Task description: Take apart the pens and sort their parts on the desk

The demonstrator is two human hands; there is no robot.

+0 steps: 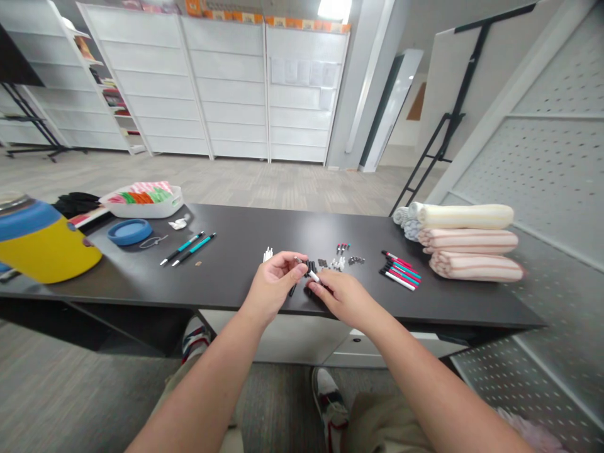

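Observation:
At the desk's front edge, my left hand (276, 277) pinches a small dark metallic pen part (298, 259) between thumb and fingers. My right hand (340, 290) is closed on a short white pen barrel (314, 275), close to the left fingertips. Black pen pieces lie under and between the hands, partly hidden by the fingers. Just beyond my left hand are several thin white refills (268, 254). Past my right hand lie small clear and white parts (338, 264), dark metal bits (357, 260) and several coloured-tipped pieces (343, 248).
Pink, teal and white pen barrels (401, 272) lie to the right, before rolled towels (472, 242). Two teal-and-black pens (193, 249) lie at left. Behind them are a blue lid (129, 231), a white basket (163, 207) of colourful packets, and a large yellow-and-blue container (47, 245).

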